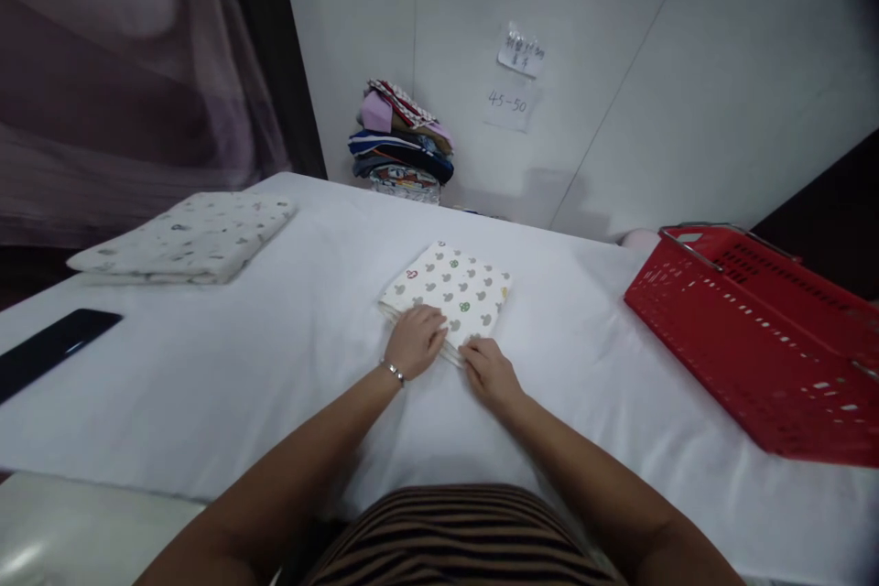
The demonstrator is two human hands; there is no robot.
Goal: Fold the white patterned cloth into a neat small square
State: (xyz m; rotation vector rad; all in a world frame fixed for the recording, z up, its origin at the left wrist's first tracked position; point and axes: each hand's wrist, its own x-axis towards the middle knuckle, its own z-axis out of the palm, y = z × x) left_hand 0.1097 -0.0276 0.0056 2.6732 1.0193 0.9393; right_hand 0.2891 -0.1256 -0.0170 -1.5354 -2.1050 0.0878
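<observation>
The folded mushroom-print cloth (459, 287) lies mid-surface (312, 339), its near edge under the left hand (416, 343), whose grip I cannot tell, its near corner pinched by the right hand (489, 373), apparently to keep the layers aligned.

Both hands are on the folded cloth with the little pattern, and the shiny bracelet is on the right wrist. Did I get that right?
Almost! The shiny bracelet is on the wrist of the left hand, not of the right hand; the head view shows it. The rest is right: both hands are on the folded cloth with the little pattern.
</observation>
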